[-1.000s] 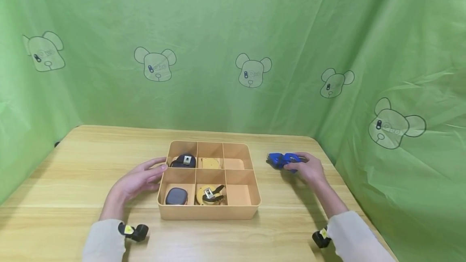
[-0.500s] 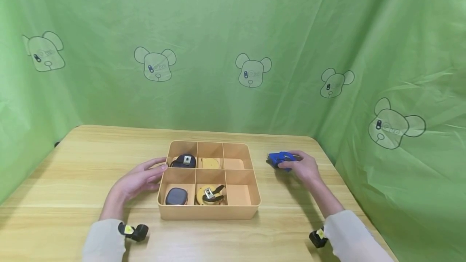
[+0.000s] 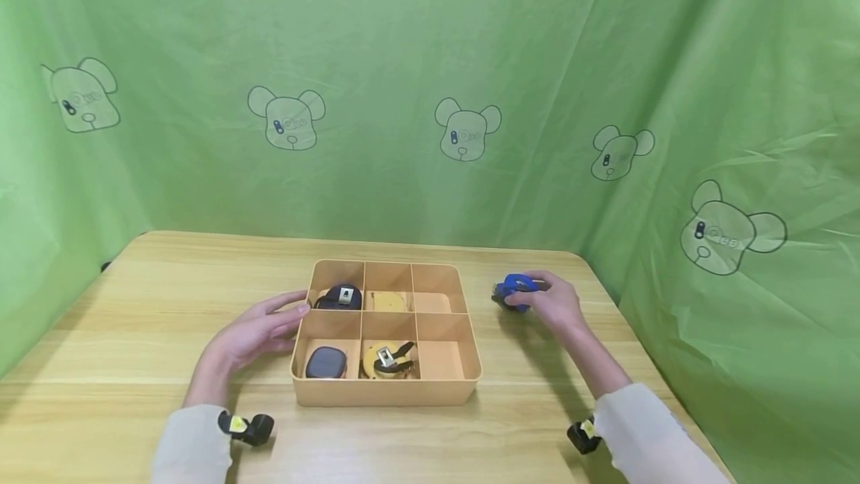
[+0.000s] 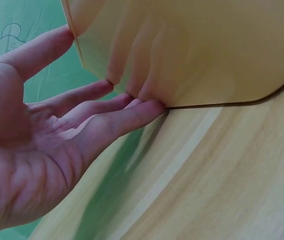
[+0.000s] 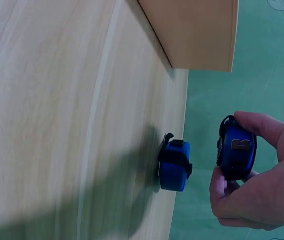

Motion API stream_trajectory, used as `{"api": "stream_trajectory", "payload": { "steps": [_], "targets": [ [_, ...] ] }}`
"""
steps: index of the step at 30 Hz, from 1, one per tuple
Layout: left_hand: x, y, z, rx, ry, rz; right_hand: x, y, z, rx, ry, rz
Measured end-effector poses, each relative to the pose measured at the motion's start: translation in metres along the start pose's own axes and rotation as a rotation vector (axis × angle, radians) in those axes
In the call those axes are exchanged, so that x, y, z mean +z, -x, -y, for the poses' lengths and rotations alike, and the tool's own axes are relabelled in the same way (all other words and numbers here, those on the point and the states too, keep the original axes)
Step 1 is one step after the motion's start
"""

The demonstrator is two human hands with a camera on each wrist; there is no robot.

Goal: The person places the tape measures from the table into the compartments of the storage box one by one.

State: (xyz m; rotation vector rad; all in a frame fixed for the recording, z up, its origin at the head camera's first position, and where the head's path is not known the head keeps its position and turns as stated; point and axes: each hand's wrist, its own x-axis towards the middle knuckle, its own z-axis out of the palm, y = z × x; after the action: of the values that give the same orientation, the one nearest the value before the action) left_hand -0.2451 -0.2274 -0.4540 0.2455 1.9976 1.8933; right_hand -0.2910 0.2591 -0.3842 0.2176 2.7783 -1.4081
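A blue tape measure point(image 5: 235, 152) is pinched between the thumb and curled fingers of the right hand point(image 3: 552, 303), lifted just clear of the counter point(image 3: 168, 297) to the right of a tan six-compartment tray point(image 3: 386, 391). A second blue tape measure point(image 5: 173, 165) rests on the counter just beside it, near the far right edge. The left hand point(image 3: 251, 332) lies spread, its straight fingertips point(image 4: 149, 102) pressed against the tray's left wall. In the tray sit a dark tape measure point(image 3: 339, 296) and a yellow one point(image 3: 388, 302) in the back row, and a dark one point(image 3: 325, 361) and a yellow one point(image 3: 387, 360) in front. Green cloth printed with bears point(image 3: 466, 130) hangs behind.
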Motion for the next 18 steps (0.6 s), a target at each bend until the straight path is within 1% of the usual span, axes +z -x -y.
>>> {"api": "stream_trajectory", "payload": {
  "steps": [10,18],
  "targets": [
    [-0.001,-0.002,0.001,-0.005,0.006,0.001,0.007,0.003,0.01,-0.02,0.011,0.01],
    [-0.001,-0.001,0.001,-0.007,0.008,0.0,0.014,0.004,0.02,-0.06,-0.019,0.026]
  ]
}}
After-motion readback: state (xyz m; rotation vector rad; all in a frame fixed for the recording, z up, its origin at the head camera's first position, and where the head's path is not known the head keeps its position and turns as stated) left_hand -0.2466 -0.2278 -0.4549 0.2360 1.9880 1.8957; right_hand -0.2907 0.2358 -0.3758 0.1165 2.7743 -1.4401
